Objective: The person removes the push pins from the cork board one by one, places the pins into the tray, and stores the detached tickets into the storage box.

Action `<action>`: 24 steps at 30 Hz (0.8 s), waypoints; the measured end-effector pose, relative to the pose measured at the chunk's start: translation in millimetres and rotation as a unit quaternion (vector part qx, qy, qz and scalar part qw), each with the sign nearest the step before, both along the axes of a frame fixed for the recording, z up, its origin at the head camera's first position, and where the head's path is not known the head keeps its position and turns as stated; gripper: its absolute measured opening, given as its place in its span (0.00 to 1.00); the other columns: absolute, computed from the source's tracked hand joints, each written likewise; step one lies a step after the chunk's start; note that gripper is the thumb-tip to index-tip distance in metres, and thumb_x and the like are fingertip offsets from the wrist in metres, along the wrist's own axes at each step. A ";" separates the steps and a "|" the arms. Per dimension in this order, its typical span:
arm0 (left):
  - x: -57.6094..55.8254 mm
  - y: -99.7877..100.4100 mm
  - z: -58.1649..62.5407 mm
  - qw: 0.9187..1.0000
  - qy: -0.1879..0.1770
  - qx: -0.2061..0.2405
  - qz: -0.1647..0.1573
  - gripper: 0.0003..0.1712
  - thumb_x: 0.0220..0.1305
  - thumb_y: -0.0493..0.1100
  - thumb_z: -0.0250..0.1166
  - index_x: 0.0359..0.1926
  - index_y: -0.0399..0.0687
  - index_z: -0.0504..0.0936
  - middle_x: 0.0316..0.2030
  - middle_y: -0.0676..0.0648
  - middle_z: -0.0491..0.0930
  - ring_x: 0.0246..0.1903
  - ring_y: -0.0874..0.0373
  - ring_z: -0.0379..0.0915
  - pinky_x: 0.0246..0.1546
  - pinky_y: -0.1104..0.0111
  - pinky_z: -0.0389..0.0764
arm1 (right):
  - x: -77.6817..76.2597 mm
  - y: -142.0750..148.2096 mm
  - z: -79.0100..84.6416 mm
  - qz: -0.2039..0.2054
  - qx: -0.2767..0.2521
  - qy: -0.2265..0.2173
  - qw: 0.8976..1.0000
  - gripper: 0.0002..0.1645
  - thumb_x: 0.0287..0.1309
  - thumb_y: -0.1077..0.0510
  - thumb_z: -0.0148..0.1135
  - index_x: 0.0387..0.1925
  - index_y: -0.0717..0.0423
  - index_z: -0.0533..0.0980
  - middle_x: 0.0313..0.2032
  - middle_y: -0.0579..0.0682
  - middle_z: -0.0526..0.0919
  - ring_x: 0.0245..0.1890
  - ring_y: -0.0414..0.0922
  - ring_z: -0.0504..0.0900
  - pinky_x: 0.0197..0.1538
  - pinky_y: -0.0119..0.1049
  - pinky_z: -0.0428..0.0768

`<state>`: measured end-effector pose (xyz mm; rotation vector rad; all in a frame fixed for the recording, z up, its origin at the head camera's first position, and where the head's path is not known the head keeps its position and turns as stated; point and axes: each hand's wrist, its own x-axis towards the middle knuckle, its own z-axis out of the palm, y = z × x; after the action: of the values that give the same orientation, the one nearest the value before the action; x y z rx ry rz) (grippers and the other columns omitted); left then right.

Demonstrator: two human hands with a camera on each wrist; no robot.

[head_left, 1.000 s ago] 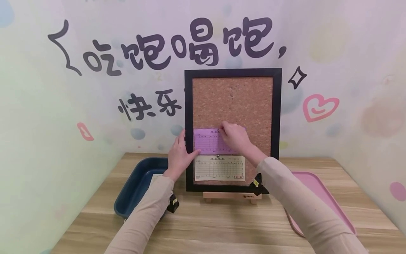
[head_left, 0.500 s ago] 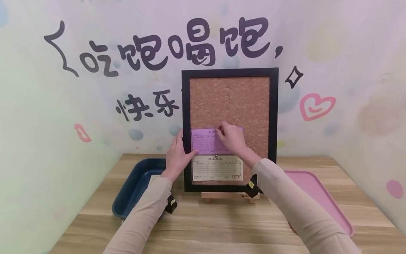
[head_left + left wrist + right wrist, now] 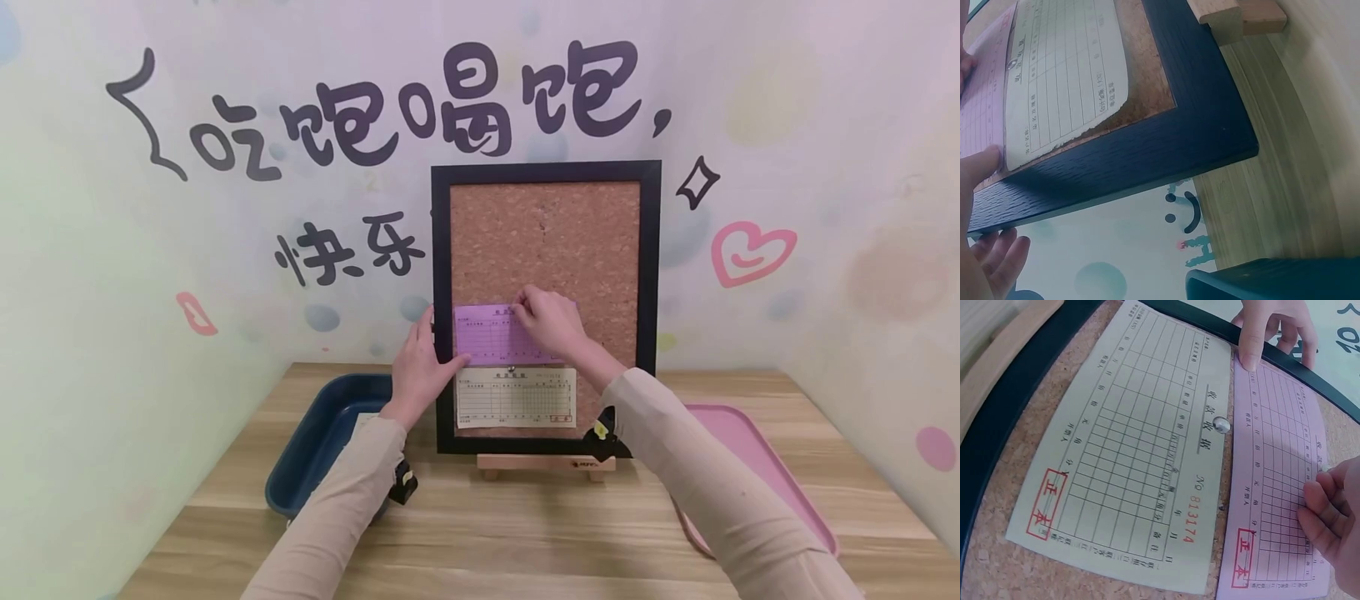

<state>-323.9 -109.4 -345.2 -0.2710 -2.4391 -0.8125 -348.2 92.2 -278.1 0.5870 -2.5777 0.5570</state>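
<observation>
A cork board (image 3: 543,242) in a black frame stands upright. My left hand (image 3: 422,362) grips the frame's left side, its thumb on the lower left corner of a purple receipt slip (image 3: 480,337) and its other fingers behind the frame. At the slip's top middle, my right hand (image 3: 551,325) pinches a small pin (image 3: 1324,467), mostly hidden by the fingertips, against the board. Just below, a pale yellow receipt slip (image 3: 517,398) hangs from a silver thumbtack (image 3: 1222,425) at its top edge; its lower corner curls off the cork in the left wrist view.
The board rests on a small wooden easel (image 3: 546,462) on the wood-grain table (image 3: 525,533). A dark blue tray (image 3: 300,467) with paper in it is at left, partly behind the left forearm. A pink tray (image 3: 738,442) lies at right, under the right forearm. A lettered wall (image 3: 337,317) stands behind.
Both hands keep their places on the board and the purple slip. Only the head view shifts slightly sideways.
</observation>
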 end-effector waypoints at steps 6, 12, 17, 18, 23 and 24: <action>-0.1 -2.6 0.7 1.000 0.013 -0.003 -0.003 0.52 0.47 0.54 0.70 0.67 0.41 0.53 0.60 0.37 0.65 0.49 0.45 0.71 0.45 0.55 0.74 | 0.5 0.7 2.4 0.010 0.002 -0.003 1.000 0.10 0.62 0.55 0.51 0.35 0.57 0.75 0.23 0.48 0.78 0.20 0.42 0.72 0.25 0.35 0.68; 1.3 -3.4 3.3 1.000 0.004 -0.011 -0.004 0.51 0.47 0.53 0.70 0.67 0.41 0.53 0.57 0.37 0.67 0.48 0.45 0.71 0.45 0.55 0.74 | 1.1 0.8 3.8 0.009 0.007 -0.009 1.000 0.09 0.62 0.56 0.52 0.35 0.57 0.75 0.23 0.48 0.78 0.20 0.42 0.72 0.24 0.35 0.68; 2.1 -4.1 5.4 1.000 -0.002 -0.016 -0.005 0.52 0.47 0.53 0.71 0.67 0.42 0.53 0.55 0.37 0.69 0.49 0.46 0.70 0.46 0.55 0.74 | 0.8 0.6 4.3 0.011 0.004 -0.014 1.000 0.09 0.62 0.56 0.52 0.35 0.57 0.75 0.24 0.49 0.78 0.21 0.42 0.73 0.26 0.35 0.69; 2.1 -4.3 5.5 1.000 -0.002 -0.018 -0.005 0.52 0.47 0.53 0.71 0.67 0.41 0.53 0.56 0.37 0.69 0.49 0.46 0.70 0.46 0.55 0.73 | 1.0 0.8 4.4 0.012 0.003 -0.015 1.000 0.09 0.62 0.56 0.52 0.35 0.57 0.75 0.24 0.49 0.78 0.21 0.42 0.73 0.26 0.35 0.69; 2.5 -4.5 5.8 1.000 -0.001 -0.026 -0.006 0.52 0.47 0.53 0.71 0.67 0.41 0.53 0.56 0.37 0.69 0.50 0.46 0.70 0.47 0.56 0.73 | 0.8 3.4 3.5 0.028 -0.010 -0.018 0.999 0.08 0.61 0.57 0.53 0.34 0.57 0.76 0.24 0.48 0.78 0.20 0.42 0.72 0.26 0.35 0.68; 2.4 -4.5 5.7 1.000 0.000 -0.026 -0.006 0.52 0.47 0.53 0.71 0.67 0.41 0.53 0.55 0.37 0.69 0.50 0.46 0.70 0.47 0.56 0.73 | 1.0 4.2 3.3 0.034 -0.015 -0.017 0.999 0.08 0.61 0.57 0.53 0.34 0.57 0.76 0.23 0.48 0.78 0.20 0.42 0.71 0.26 0.35 0.67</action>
<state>-321.5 -113.9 -339.4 -0.3065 -2.4640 -0.7549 -347.2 96.4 -274.8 0.6622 -2.5849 0.6315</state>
